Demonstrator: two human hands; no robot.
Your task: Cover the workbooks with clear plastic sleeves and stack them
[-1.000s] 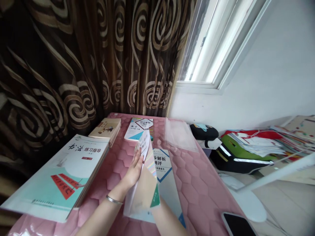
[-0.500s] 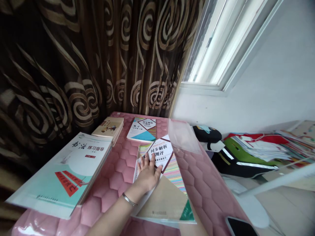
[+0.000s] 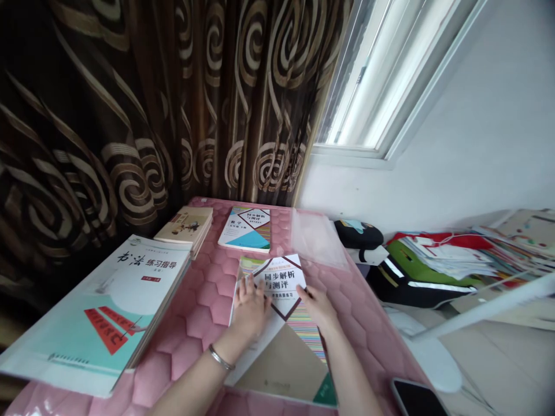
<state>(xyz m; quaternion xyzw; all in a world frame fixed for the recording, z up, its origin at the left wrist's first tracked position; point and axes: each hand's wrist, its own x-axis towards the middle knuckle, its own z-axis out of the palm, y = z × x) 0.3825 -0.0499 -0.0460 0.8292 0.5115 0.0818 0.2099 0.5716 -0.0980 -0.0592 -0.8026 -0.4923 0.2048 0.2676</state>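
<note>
Resting spread and unclenched, the left hand presses the workbook at ten o'clock; the right hand meets its two-o'clock edge, grip unclear. Uneven pressure could skew the workbook, six o'clock in view, across the quilted surface.

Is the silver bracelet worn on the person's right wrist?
No, the silver bracelet circles the left wrist, behind the left hand on the book; the right wrist is bare.

A slim silvery bangle circles the left wrist; both forearms are bare.
</note>
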